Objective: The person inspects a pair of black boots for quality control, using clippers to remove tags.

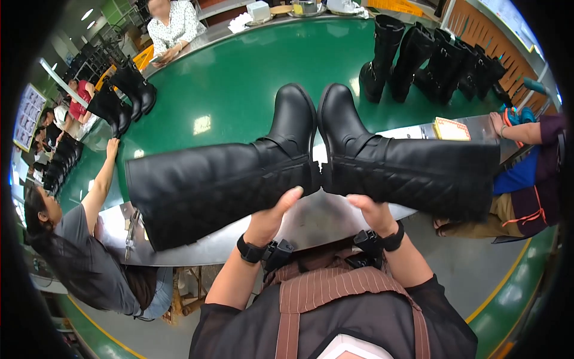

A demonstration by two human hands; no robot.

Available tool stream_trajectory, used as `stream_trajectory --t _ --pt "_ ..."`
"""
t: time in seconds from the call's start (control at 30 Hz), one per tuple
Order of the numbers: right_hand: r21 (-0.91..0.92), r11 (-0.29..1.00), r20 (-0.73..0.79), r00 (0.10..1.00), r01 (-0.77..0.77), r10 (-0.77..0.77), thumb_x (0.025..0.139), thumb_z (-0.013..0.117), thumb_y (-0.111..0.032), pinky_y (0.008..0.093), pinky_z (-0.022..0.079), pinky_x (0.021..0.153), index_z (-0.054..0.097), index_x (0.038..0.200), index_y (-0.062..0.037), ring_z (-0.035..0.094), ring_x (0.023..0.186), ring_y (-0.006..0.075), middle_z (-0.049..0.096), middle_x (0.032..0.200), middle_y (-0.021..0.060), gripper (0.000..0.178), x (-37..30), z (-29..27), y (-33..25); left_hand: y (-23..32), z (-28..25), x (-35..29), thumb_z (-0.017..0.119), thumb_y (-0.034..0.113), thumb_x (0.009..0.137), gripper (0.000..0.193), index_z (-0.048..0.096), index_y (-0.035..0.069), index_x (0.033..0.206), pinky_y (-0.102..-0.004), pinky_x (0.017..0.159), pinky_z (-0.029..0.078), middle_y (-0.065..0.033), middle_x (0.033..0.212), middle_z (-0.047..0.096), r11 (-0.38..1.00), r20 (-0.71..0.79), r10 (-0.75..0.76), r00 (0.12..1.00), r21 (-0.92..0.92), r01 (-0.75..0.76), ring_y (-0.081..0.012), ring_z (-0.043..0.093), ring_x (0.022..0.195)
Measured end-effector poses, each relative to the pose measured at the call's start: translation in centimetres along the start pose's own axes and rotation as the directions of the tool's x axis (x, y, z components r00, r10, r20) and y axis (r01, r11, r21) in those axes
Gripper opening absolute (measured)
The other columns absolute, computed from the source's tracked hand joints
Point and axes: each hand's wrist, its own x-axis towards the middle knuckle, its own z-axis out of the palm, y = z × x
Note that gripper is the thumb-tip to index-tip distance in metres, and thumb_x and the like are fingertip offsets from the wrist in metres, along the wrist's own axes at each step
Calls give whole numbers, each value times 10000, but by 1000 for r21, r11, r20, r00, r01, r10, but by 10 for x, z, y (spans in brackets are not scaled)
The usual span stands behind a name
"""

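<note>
Two tall black boots are held up before me, lying sideways with their soles turned toward each other and their heels close together. My left hand [267, 219] grips the left boot [215, 179] near its heel, the thumb showing in front and the other fingers hidden behind it. The shaft points out to the left. In the same way my right hand [376, 215] has hold of the right boot [412, 170], whose shaft points to the right. Both have a strap across the ankle and a quilted pattern along the shaft.
A green conveyor belt [263, 66] runs past a metal ledge [305, 224]. Several black boots [439, 63] stand at the far right, more black boots [122, 96] at the left. One co-worker [98, 251] reaches over the belt at left; another [526, 155] stands at right beside a yellow-edged card [451, 129].
</note>
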Motion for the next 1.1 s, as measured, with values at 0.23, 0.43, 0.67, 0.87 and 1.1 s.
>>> stream_trajectory --t 0.23,0.43,0.67,0.87,1.1 --pt "462 885 -110 987 -57 120 869 575 -122 369 368 1018 232 1478 -89 440 1235 197 471 1342 88 700 11 -19 10 14 -6 20 564 181 892 666 244 112 1472 -389 996 412 -126 1443 346 985 89 88 992 -157 -73 -188 425 1257" --pt "711 657 120 964 -251 239 1019 366 -306 323 367 1034 384 1370 -5 504 1179 175 520 1303 88 463 9 -4 32 -66 -22 31 438 511 952 588 454 71 1342 -361 977 462 -105 1253 576 581 254 -317 914 -709 399 -203 567 1123" --pt "682 682 146 963 -264 226 1018 366 -327 337 370 1039 409 1356 -5 495 1200 185 518 1319 96 469 12 -5 26 -32 3 24 413 481 970 570 421 65 1361 -388 991 454 -131 1290 547 555 304 -163 939 -758 342 -241 559 1154" --pt "714 651 172 966 -258 194 1023 352 -322 326 363 1040 414 1350 6 496 1196 184 517 1323 97 467 16 -7 30 -41 -8 27 378 475 984 566 419 57 1364 -381 980 459 -131 1288 548 613 181 -325 928 -707 353 -235 562 1146" --pt "624 682 179 919 -381 350 1019 374 -320 323 457 954 445 1324 -4 538 1139 185 539 1283 100 445 13 -39 28 -38 -16 32 293 379 1022 501 412 31 1363 -409 1037 412 -132 1345 497 583 499 17 866 -709 397 -258 519 1200"
